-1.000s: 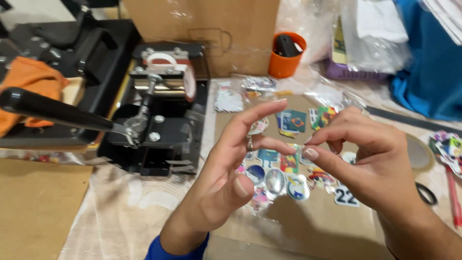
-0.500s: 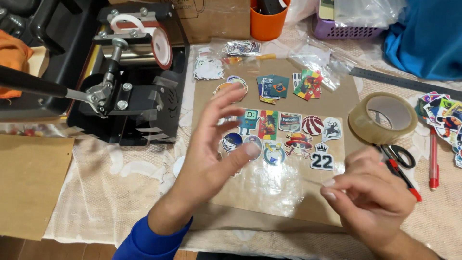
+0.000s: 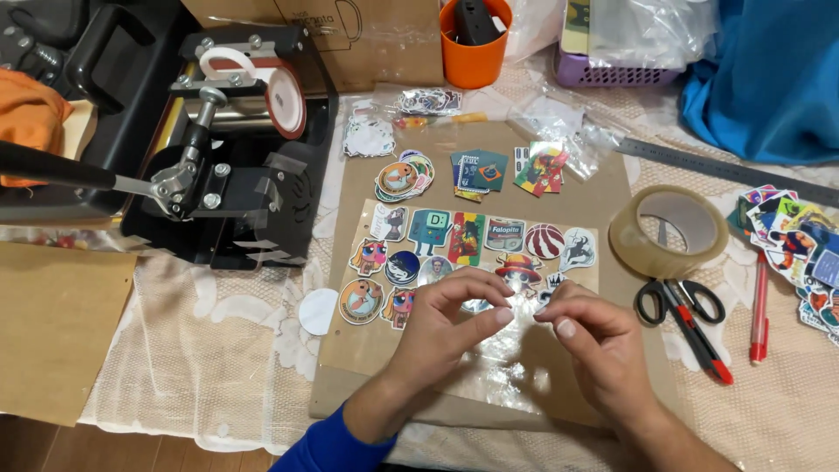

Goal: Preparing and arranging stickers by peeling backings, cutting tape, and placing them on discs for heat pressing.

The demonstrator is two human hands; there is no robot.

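Note:
My left hand and my right hand meet fingertip to fingertip over a clear plastic sheet lying on a brown board. Both pinch a small shiny piece between thumb and forefinger; it is too small to identify. Rows of colourful stickers are laid out on the sheet just beyond my fingers. Small stacks of stickers sit further back on the board.
A black mug press stands at the left. A tape roll, scissors, a red pen and a sticker pile lie to the right. Behind are an orange cup, a metal ruler and blue cloth.
My left hand, spread over the stickers half a second ago, has closed into a pinch. My right hand has moved up and left to meet it.

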